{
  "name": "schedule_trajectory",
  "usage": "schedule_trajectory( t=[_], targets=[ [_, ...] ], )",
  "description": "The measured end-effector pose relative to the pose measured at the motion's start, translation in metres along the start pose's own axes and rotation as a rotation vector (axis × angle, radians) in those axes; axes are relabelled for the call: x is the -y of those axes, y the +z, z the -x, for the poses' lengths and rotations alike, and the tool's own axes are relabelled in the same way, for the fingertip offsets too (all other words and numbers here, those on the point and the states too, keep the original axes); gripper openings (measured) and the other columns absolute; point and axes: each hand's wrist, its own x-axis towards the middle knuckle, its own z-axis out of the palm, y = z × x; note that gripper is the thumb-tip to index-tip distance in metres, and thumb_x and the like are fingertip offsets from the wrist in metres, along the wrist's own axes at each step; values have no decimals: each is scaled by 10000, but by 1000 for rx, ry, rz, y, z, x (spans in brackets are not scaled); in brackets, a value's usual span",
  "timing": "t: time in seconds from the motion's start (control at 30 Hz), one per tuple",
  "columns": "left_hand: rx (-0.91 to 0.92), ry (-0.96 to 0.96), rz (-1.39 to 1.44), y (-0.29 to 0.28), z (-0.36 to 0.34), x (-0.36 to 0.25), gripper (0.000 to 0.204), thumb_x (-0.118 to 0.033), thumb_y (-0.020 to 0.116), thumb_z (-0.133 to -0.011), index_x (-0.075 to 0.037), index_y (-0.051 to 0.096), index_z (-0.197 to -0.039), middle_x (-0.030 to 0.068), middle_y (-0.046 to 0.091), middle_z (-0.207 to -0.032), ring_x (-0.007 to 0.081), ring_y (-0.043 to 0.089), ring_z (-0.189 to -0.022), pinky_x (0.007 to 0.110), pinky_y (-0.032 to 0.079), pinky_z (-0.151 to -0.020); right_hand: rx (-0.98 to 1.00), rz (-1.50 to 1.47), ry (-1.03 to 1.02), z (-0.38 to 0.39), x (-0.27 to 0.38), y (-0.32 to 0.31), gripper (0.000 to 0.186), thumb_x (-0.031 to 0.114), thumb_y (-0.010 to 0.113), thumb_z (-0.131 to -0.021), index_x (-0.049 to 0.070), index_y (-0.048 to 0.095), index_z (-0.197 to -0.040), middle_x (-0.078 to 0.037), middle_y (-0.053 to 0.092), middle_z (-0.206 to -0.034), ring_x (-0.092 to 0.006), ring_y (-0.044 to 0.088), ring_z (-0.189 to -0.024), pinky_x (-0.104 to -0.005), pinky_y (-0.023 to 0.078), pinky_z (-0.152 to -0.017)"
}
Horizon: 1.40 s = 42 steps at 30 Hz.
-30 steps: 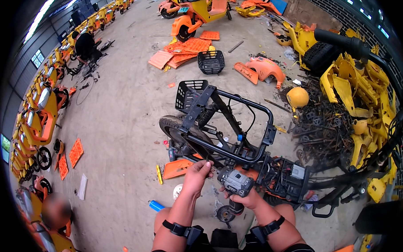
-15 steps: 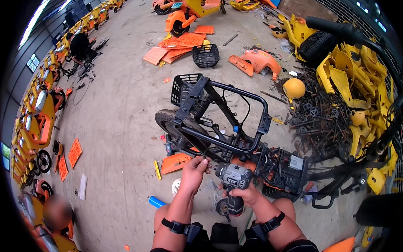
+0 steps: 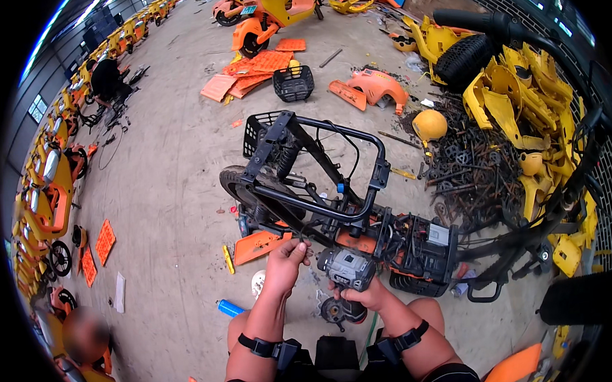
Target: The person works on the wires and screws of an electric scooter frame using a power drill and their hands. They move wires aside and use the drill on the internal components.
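A stripped scooter frame (image 3: 333, 210) lies before me, its rear wheel (image 3: 233, 183) to the left and its exposed wiring and battery area (image 3: 416, 248) to the right. My left hand (image 3: 287, 264) is closed in a pinch close to the lower frame tubes; whatever lies between its fingertips is too small to make out. My right hand (image 3: 365, 294) grips a grey and black cordless drill (image 3: 348, 268), its nose pointing left toward the left fingertips. Under the drill, a dark round metal part (image 3: 332, 311) rests on the floor.
Beside the frame lie an orange panel (image 3: 257, 246) and a blue cylinder (image 3: 230, 308). Dark metal parts (image 3: 474, 171) and yellow body panels (image 3: 512, 110) are heaped at right. A black basket (image 3: 293, 83) stands beyond. Scooters (image 3: 53, 200) line the left; another person (image 3: 106, 80) crouches far left.
The whole scene has shifted left in view as my head turned. Both hands have moved slightly right relative to the frame, the left still pinched and the right still holding the drill.
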Motion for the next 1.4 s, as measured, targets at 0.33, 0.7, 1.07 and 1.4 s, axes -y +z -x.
schedule_trajectory(
  t=[0.33, 0.7, 1.07, 1.4],
  targets=[
    [48, 12, 138, 9, 6, -6, 267, -165, 606, -994, 63, 646, -1127, 76, 671, -927, 125, 585, -779, 268, 478, -763, -7, 91, -38, 8, 10, 3, 489, -15, 609, -778, 3, 560, -1263, -77, 672, -1014, -133, 641, -843, -321, 542, -799],
    [50, 41, 335, 21, 11, -18, 315, -231, 617, -999, 31, 639, -1172, 67, 658, -956, 149, 594, -847, 282, 479, -821, -1, 274, -98, 21, 20, 3, 552, -39, 590, -814, -36, 484, -1355, -121, 660, -1104, -171, 643, -937, -328, 516, -850],
    [121, -2, 519, 33, 18, -23, 346, -275, 611, -1003, 8, 628, -1201, 43, 624, -954, 131, 577, -842, 263, 467, -811, -14, 398, -140, 34, 5, -7, 724, -45, 655, -789, -2, 334, -1436, -98, 673, -1110, -153, 690, -938, -305, 559, -808],
    [114, 67, 372, 35, 20, -19, 363, -278, 597, -1006, 24, 635, -1203, 41, 629, -933, 134, 596, -816, 297, 501, -841, -38, 446, -71, 43, 13, -6, 738, 20, 735, -746, -19, 401, -1403, -92, 687, -1107, -200, 675, -1024, -361, 497, -966]
  ],
)
